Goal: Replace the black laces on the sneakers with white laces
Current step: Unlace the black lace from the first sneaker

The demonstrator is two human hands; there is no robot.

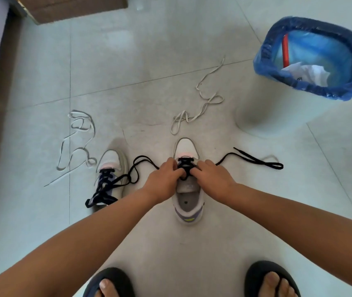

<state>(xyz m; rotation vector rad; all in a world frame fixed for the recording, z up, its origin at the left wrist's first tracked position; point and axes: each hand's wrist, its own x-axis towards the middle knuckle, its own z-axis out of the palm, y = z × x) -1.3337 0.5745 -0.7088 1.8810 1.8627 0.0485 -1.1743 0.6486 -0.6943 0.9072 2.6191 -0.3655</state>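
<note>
Two white sneakers stand on the tiled floor. The right sneaker (187, 147) has a black lace (256, 160) left only in its front eyelets, with loose ends trailing out to both sides. My left hand (166, 175) and my right hand (211, 175) both pinch that lace over the tongue. The left sneaker (112, 159) is still laced in black from top to bottom (104, 187). One white lace (78, 136) lies loose to its far left. Another white lace (200, 106) lies beyond the right sneaker.
A white bin lined with a blue bag (314, 58) stands at the right rear, holding crumpled paper. A cardboard box (74, 7) sits at the back left beside a wall and dark skirting. My feet in dark sandals (271, 279) are at the bottom edge.
</note>
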